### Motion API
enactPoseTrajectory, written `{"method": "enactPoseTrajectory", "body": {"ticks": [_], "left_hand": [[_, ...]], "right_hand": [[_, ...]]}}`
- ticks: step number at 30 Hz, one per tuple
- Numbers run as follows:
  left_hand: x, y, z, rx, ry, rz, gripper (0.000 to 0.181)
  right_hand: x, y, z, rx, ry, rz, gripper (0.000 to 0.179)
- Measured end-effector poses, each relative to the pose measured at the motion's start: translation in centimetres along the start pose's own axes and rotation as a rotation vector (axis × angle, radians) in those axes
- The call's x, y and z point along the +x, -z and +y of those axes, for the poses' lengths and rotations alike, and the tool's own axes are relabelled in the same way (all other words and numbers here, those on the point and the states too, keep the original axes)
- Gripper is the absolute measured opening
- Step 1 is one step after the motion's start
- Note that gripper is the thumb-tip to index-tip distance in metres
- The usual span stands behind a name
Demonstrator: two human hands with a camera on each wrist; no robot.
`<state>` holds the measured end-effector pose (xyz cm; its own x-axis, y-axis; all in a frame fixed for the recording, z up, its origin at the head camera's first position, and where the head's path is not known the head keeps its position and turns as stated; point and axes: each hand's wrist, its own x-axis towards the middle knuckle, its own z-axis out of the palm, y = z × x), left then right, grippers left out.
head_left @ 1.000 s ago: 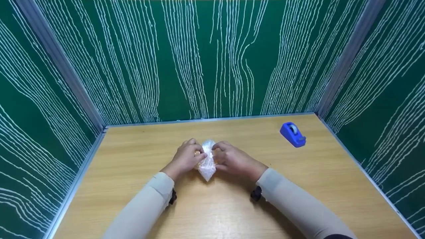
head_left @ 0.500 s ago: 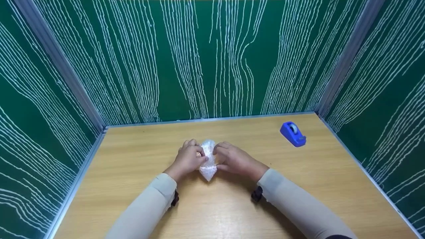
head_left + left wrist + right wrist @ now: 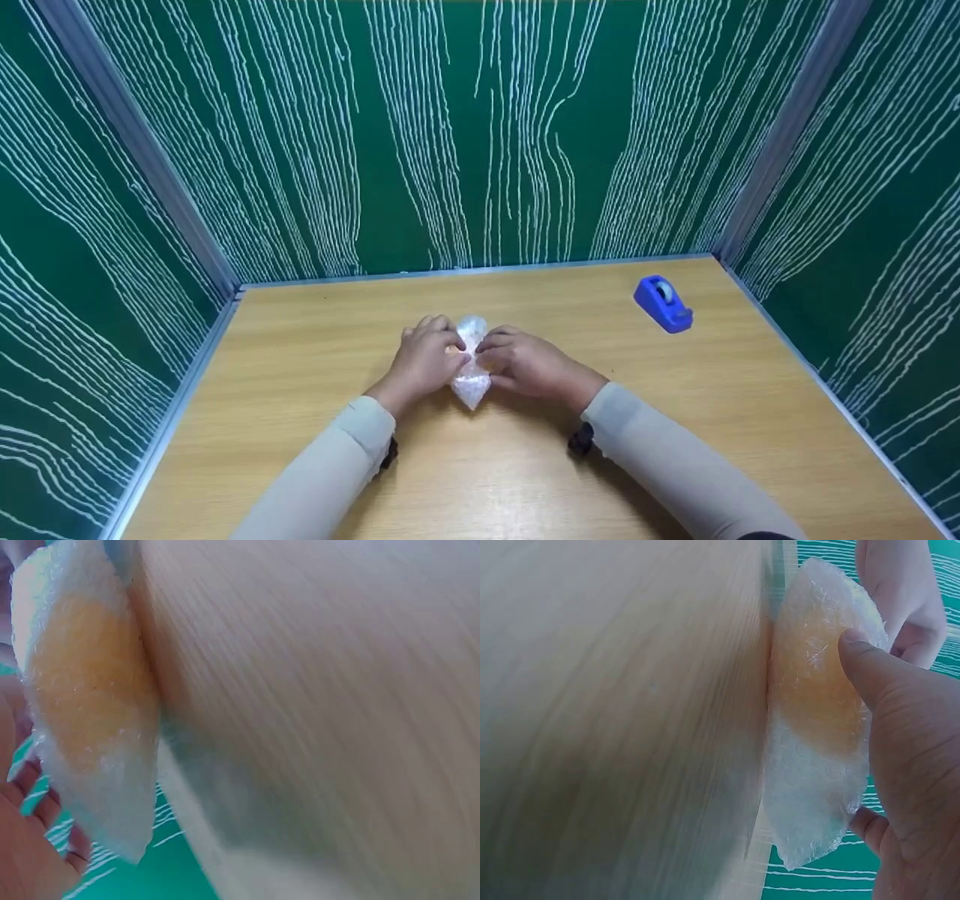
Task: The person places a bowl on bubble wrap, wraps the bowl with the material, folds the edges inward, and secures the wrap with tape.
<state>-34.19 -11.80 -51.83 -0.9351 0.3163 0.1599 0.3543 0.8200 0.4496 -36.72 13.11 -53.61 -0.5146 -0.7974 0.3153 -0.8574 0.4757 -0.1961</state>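
Observation:
An orange item wrapped in clear bubble wrap point(image 3: 472, 391) lies on the table between my hands, its near end folded to a point. My left hand point(image 3: 424, 355) grips it from the left, fingertips and thumb at the top of the wrap. From the right, my right hand point(image 3: 531, 363) pinches the wrap, and both sets of fingertips nearly meet over the middle. The right wrist view shows my thumb point(image 3: 862, 652) pressed on the bubble wrap point(image 3: 817, 690), with orange showing through. In the left wrist view, the bundle point(image 3: 90, 682) tapers at both ends; what the orange item is stays hidden.
A blue tape dispenser point(image 3: 664, 304) with a roll of tape stands at the back right of the wooden table point(image 3: 480, 480). Green panels point(image 3: 405, 150) with white wavy lines rise at the back and both sides, joined by metal posts point(image 3: 780, 127).
My right fingers have moved left onto the top of the bubble wrap, and the hands' fingertips are closer together. The bundle has barely shifted.

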Motion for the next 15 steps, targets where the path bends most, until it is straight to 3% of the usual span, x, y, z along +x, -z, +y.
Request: {"method": "enactPoseTrajectory", "body": {"ticks": [3,7,15], "left_hand": [[-1.0,0.6,-0.1,0.059,-0.115,-0.073,0.034],[-2.2,1.2,-0.3,0.117,-0.203,-0.175,0.043],[-2.9,1.3,-0.8,0.183,-0.259,-0.19,0.042]], "right_hand": [[0.0,0.1,-0.1,0.003,0.015,0.003,0.034],[0.0,0.1,-0.1,-0.011,0.027,-0.007,0.033],[-0.1,0.5,-0.3,-0.006,0.015,-0.038,0.032]]}}
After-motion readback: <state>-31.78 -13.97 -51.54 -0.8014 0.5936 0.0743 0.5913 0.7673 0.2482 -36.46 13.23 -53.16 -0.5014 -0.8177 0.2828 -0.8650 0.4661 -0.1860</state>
